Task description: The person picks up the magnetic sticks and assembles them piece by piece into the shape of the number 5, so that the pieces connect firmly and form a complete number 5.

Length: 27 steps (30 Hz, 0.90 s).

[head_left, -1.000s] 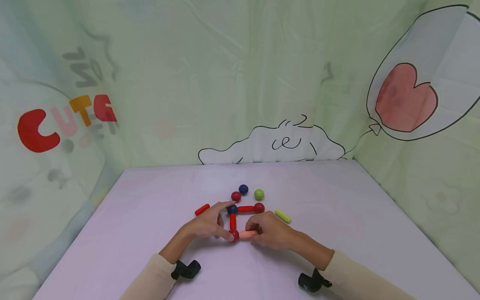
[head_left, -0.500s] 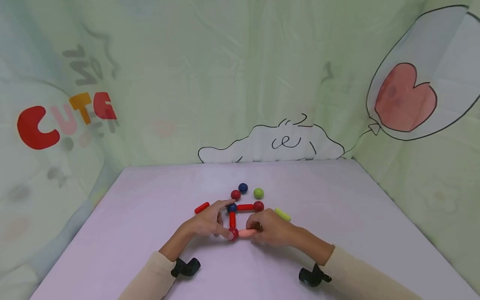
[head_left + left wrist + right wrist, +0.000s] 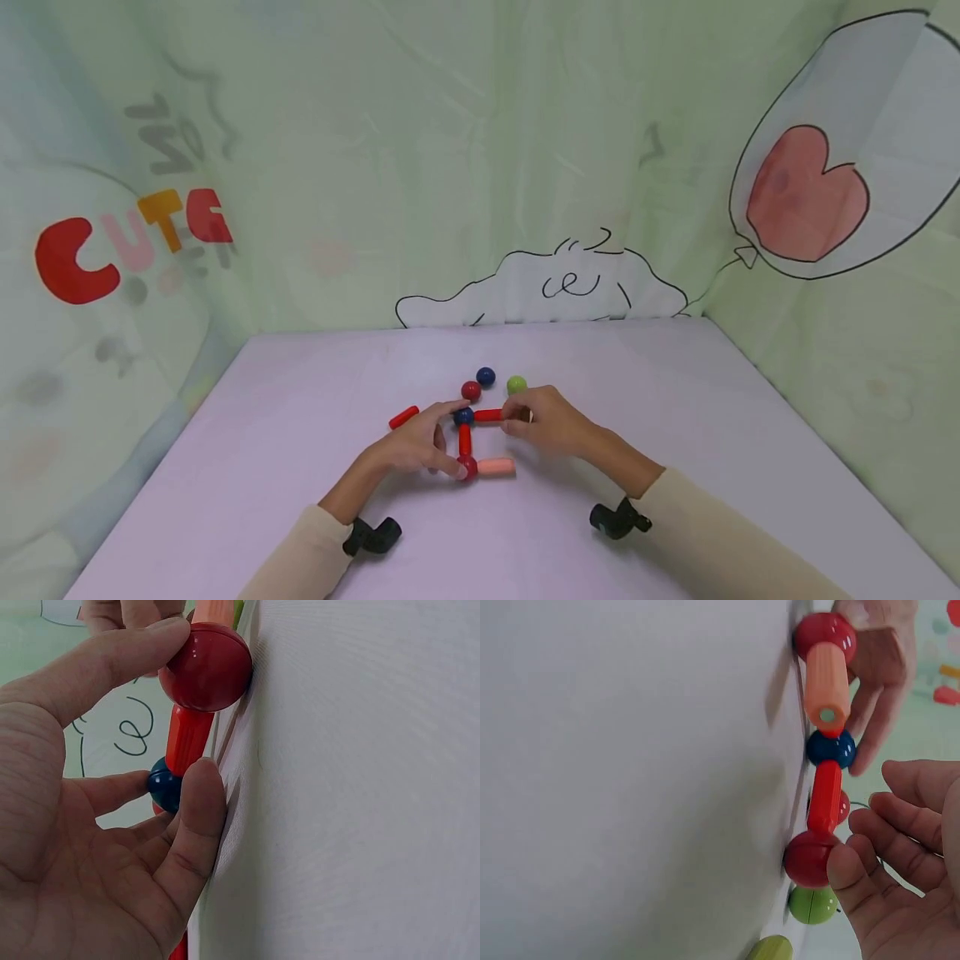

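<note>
My left hand (image 3: 420,442) holds a joined ball-and-rod frame between thumb and index finger. Its thumb is on the near red ball (image 3: 210,667), and a fingertip meets the dark blue ball (image 3: 165,784). A red rod (image 3: 465,442) links these two. From the red ball a pink rod (image 3: 497,467) points right, its far end free. Another red rod (image 3: 825,795) runs from the blue ball to a second red ball (image 3: 808,859), which the right hand covers in the head view. My right hand (image 3: 551,423) is there with loosely bent fingers, one fingertip right at that ball.
Behind the frame lie a blue ball (image 3: 486,377), a red ball (image 3: 471,390) and a green ball (image 3: 517,385). A loose red rod (image 3: 404,417) is left of the left hand. A yellow-green rod (image 3: 771,949) shows in the right wrist view.
My right hand has let go of the pink rod and moved away from me to the frame's far right red ball. The left hand keeps its place.
</note>
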Motion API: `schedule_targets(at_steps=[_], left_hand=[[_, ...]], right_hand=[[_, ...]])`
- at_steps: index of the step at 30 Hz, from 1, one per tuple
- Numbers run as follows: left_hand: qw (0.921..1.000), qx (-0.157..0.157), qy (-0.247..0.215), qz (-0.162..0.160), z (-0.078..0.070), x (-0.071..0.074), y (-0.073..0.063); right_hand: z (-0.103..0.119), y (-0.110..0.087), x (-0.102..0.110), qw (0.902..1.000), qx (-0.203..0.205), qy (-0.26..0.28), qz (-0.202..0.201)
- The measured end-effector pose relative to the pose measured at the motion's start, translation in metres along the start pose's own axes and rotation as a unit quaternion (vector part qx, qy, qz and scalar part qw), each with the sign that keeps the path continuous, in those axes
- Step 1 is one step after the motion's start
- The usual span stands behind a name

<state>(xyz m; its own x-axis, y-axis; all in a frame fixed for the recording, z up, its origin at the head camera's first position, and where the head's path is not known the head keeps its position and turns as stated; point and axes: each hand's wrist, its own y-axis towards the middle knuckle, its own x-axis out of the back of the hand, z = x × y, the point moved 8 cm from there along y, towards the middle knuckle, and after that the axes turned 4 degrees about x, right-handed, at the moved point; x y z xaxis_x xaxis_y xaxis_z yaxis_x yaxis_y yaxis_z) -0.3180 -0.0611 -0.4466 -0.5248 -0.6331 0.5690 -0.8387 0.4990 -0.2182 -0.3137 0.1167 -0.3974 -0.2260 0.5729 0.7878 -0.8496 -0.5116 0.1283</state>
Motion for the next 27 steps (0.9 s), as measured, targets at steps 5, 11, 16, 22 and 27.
schedule_targets(at_steps=[5,11,16,22,27], left_hand=[[1.0,-0.005,-0.005,0.001,0.002,0.001,0.001],[0.9998,0.003,-0.017,-0.002,0.002,0.003,0.001],[0.9996,0.003,-0.027,0.0,0.002,0.002,0.0],[0.9994,0.003,-0.035,0.005,0.001,0.001,-0.003],[0.9995,0.009,-0.03,0.002,0.002,0.001,-0.005]], right_hand=[[-0.006,0.015,0.008,0.9993,-0.024,-0.016,-0.026],[-0.006,0.033,0.01,0.9976,-0.046,-0.046,-0.025],[-0.006,0.047,0.006,0.9958,-0.05,-0.076,-0.011],[-0.007,0.059,-0.004,0.9945,-0.047,-0.092,0.019],[-0.011,0.063,-0.009,0.9909,-0.057,-0.118,0.028]])
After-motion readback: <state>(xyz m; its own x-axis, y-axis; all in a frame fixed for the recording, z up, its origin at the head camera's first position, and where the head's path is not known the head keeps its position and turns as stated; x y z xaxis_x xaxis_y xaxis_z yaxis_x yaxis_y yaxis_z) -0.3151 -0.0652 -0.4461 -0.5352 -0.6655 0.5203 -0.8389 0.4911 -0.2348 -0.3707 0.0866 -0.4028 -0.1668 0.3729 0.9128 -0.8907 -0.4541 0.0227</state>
